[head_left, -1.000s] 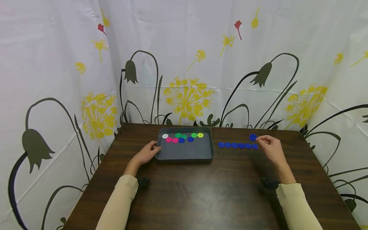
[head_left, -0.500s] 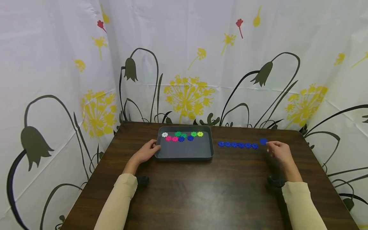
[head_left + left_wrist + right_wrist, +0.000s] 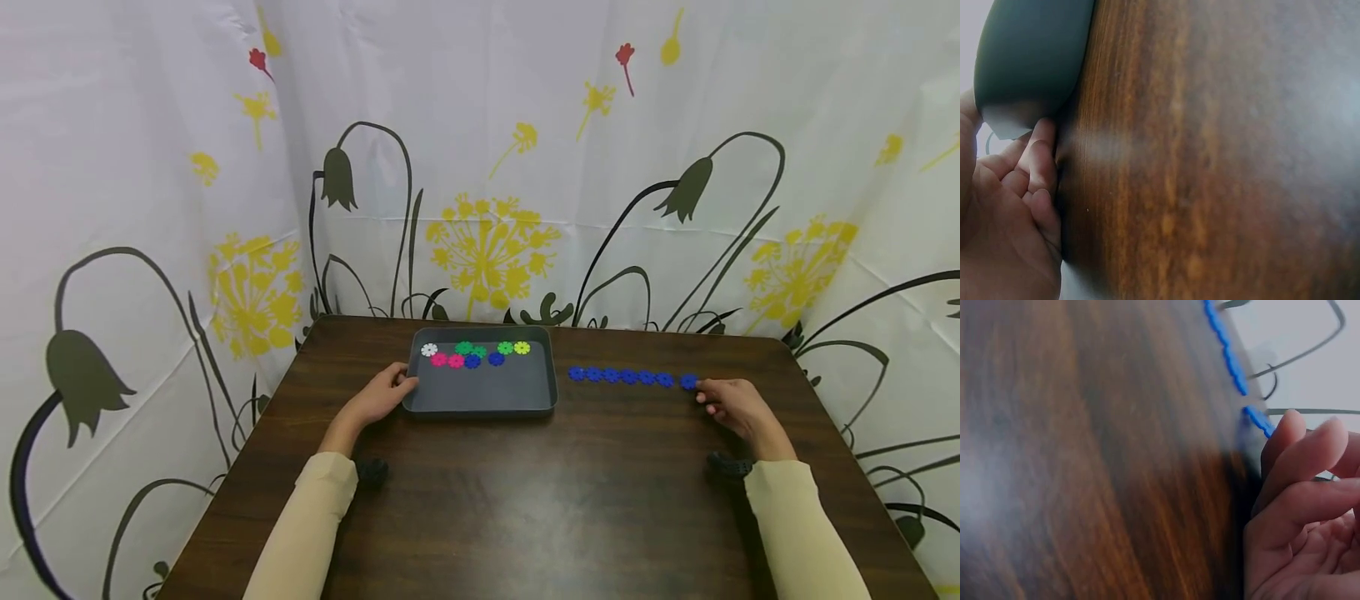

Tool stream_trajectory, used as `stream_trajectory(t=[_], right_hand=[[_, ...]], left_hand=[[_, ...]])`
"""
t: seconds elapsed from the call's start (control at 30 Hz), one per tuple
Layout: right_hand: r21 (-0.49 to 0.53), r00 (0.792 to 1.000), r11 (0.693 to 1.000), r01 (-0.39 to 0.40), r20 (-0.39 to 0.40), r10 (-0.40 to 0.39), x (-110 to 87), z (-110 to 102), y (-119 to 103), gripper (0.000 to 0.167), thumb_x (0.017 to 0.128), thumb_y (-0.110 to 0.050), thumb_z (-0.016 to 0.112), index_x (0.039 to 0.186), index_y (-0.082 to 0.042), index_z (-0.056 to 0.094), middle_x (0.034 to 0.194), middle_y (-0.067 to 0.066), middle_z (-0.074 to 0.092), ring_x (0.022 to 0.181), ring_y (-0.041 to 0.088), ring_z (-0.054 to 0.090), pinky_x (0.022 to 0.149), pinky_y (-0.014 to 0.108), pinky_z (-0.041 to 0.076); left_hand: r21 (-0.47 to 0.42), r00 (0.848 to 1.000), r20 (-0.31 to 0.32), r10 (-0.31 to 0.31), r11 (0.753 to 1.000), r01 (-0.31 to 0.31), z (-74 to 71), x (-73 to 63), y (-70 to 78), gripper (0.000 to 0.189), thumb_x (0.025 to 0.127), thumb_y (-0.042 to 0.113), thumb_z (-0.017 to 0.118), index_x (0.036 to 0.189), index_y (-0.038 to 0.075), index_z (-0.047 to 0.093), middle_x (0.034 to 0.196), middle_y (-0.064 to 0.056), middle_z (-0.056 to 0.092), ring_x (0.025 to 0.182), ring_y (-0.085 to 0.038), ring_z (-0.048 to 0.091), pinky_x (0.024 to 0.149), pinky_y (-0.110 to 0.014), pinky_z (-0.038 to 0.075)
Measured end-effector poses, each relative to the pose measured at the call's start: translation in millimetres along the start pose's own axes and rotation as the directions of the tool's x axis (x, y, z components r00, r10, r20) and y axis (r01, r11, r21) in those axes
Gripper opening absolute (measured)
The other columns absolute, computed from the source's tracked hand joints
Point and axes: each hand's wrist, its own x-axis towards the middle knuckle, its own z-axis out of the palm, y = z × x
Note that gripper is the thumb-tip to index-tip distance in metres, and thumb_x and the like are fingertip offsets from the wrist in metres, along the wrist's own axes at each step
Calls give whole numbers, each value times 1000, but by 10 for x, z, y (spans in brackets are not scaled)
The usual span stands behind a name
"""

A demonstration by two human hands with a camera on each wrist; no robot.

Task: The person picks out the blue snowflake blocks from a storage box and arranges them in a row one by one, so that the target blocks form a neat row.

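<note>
Right hand (image 3: 741,410) pinches rightmost blue flower disc (image 3: 688,382), best laid flat in line with blue row (image 3: 628,377); left hand (image 3: 375,396) grips gray tray (image 3: 480,396).

Counter (image 3: 540,508): wood-grained, smooth, with a glossy glare toward its near edge
Tray (image 3: 480,395): smooth, low sheen; plastic or coated metal, cannot tell which
Blue discs (image 3: 628,377): plastic-looking, matt
Curtain (image 3: 457,92) past the counter's far edge: thin sheeting, creased, matt; cloth or plastic unclear
Sleeves (image 3: 303,517): matt cloth
</note>
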Motion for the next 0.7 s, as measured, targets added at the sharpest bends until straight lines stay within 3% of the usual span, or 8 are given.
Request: stream_trajectory(t=[0.27, 0.47, 0.7], right_hand=[[-75, 1000, 997, -12, 3, 13, 68, -1, -56, 27, 113, -23, 53, 107, -5, 73, 73, -11, 69, 60, 1, 58, 55, 19, 47], [-102, 1000, 995, -8, -28, 5, 55, 40, -55, 33, 113, -23, 54, 124, 6, 65, 73, -11, 69, 59, 2, 58, 55, 20, 47], [-128, 999, 992, 20, -43, -26, 65, 48, -7, 50, 116, -26, 44, 148, 12, 47, 76, -11, 69, 60, 2, 58, 56, 20, 48]], left_hand=[[-12, 1000, 3, 3, 1000, -3, -21, -32, 32, 52, 114, 33, 51, 151, -4, 46, 115, -16, 58, 104, -28, 55, 93, -42, 43], [2, 1000, -4, 2, 1000, -2, -1, -15, -9, 52, 114, 33, 51, 151, -4, 46, 112, -14, 57, 103, -26, 54, 91, -42, 43], [-17, 1000, -5, 12, 1000, -12, 3, -4, -27, 52, 115, 32, 51, 151, -4, 46, 108, -12, 54, 98, -24, 52, 88, -40, 41]])
